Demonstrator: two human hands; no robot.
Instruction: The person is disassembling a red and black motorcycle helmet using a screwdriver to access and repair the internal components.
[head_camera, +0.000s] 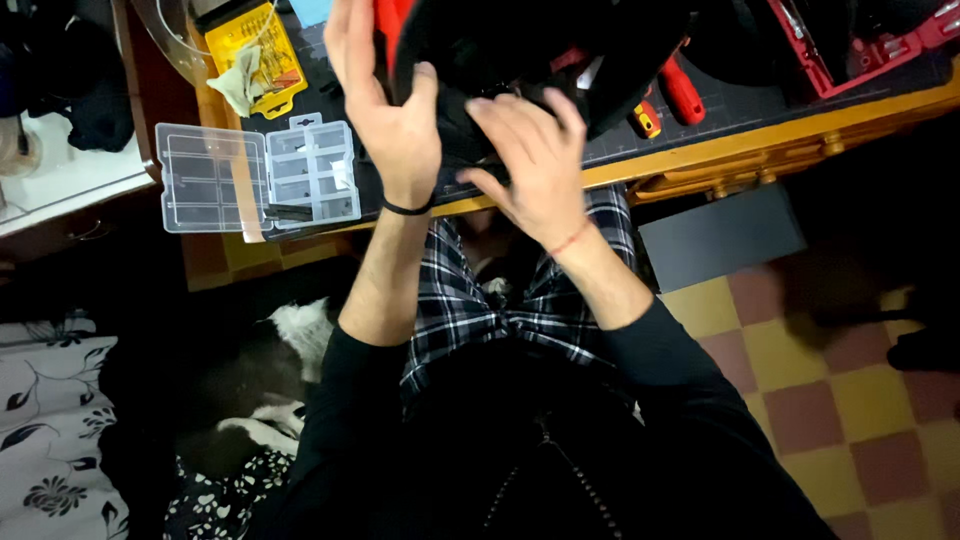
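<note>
Black bag (520, 60) with red trim is sitting at the front edge of the desk (700, 150), and I'm holding it in both hands. My left hand (385, 100) is gripping its side, thumb pressed on the fabric; my right hand (535, 160) is pinching something small on it, fingers (560, 105) curled narrow. It's looking soft and floppy, probably light, best grabbed at the stiffer rim. Clear plastic box (255, 175) is lying open to the left, yellow flat package (255, 45) behind it, red screwdriver (680, 90) to the right.
</note>
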